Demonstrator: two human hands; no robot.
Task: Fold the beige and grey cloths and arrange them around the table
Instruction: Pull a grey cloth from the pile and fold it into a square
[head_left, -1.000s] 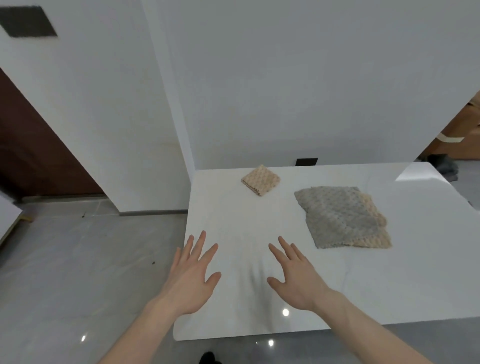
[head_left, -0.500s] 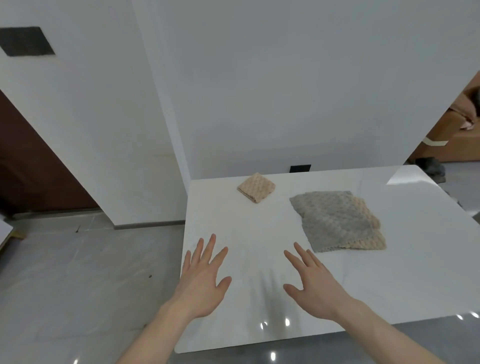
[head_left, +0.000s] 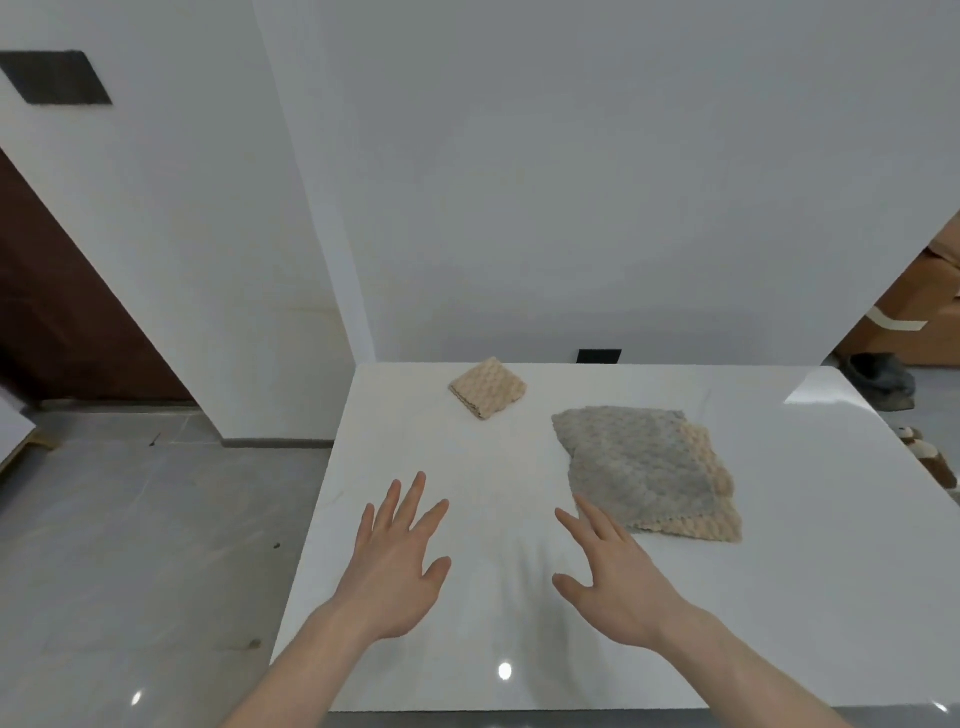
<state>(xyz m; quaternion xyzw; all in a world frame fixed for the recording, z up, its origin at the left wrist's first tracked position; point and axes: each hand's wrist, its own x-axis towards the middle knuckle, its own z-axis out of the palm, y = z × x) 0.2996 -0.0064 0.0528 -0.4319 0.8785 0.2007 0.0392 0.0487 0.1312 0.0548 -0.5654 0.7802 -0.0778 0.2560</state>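
A small folded beige cloth (head_left: 488, 388) lies near the far left of the white table (head_left: 810, 597). To its right a grey cloth (head_left: 634, 465) lies spread flat on top of another beige cloth (head_left: 719, 512), whose right and near edges stick out. My left hand (head_left: 397, 564) hovers over the table's near left part, fingers apart and empty. My right hand (head_left: 613, 577) is also spread and empty, its fingertips just short of the grey cloth's near left corner.
The table's far edge meets a white wall with a black socket (head_left: 599, 356). Grey tiled floor (head_left: 145, 545) lies to the left. Slippers (head_left: 878, 382) and a small furry item (head_left: 930, 457) sit on the floor at the right.
Both hands have moved forward over the table, the right one toward the grey cloth. The view has shifted slightly. The cloths have not moved.
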